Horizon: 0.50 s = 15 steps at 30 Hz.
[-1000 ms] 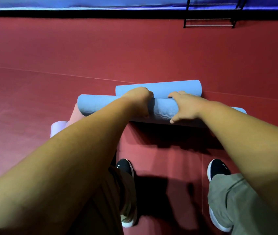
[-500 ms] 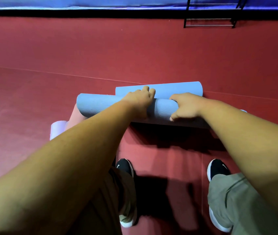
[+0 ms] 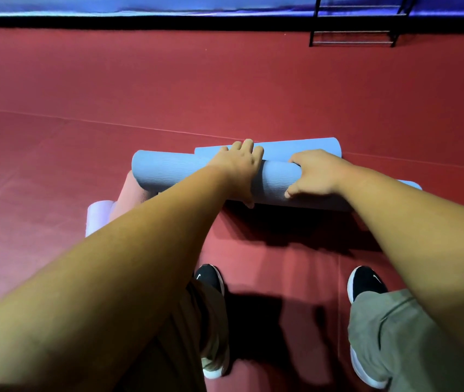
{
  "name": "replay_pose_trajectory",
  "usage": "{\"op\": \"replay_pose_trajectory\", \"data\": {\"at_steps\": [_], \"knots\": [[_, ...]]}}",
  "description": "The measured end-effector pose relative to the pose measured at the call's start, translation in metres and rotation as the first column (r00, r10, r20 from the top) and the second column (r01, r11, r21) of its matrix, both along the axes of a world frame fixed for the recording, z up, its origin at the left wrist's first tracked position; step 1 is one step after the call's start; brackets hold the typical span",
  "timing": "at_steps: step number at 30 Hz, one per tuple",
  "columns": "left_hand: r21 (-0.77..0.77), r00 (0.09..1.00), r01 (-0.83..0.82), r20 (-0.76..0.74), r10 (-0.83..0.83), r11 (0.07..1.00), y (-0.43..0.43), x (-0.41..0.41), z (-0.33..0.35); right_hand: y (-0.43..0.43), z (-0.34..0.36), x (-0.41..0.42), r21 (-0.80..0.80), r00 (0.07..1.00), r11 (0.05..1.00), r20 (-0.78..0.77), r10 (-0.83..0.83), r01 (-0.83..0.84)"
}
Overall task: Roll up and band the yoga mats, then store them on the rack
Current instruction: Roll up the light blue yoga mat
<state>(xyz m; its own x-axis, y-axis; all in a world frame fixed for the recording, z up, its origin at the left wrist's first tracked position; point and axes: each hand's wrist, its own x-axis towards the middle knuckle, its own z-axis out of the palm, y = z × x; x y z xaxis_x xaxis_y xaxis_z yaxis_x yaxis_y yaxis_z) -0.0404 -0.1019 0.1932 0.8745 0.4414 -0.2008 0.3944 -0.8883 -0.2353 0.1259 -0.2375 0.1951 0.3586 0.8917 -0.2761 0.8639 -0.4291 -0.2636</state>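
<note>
Pressure should be even: past the shoes (image 3: 208, 278), on the floor (image 3: 281, 258), left hand (image 3: 239, 171) and right hand (image 3: 317, 174) each wrap a closed grip round the blue roll (image 3: 168, 171), fingers over its top. Tighten squarely before banding; a second roll (image 3: 310, 147) lies just behind, the rack (image 3: 352, 38) far beyond.

Light from above and ahead brightens the floor (image 3: 225, 89); the mat (image 3: 276, 179) casts a hard shadow toward us, our wide lens bending the edges.
</note>
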Motion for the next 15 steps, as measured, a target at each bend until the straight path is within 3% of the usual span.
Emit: {"op": "replay_pose_trajectory", "data": {"at_steps": [5,10,15], "knots": [[-0.161,0.994,-0.021,0.107,0.038,0.987,0.003,0.002,0.004,0.004,-0.002,-0.001,-0.067,1.0,0.998,-0.012,0.019,-0.02],[-0.304,0.993,-0.083,0.058,0.106,0.949,0.007,0.003,0.01,0.002,-0.005,-0.009,-0.058,0.989,0.997,0.137,0.06,-0.053],[-0.174,0.999,-0.044,0.023,0.048,0.984,0.006,0.0,0.004,0.004,-0.004,-0.005,-0.052,0.999,0.999,0.037,-0.007,0.009]]}}
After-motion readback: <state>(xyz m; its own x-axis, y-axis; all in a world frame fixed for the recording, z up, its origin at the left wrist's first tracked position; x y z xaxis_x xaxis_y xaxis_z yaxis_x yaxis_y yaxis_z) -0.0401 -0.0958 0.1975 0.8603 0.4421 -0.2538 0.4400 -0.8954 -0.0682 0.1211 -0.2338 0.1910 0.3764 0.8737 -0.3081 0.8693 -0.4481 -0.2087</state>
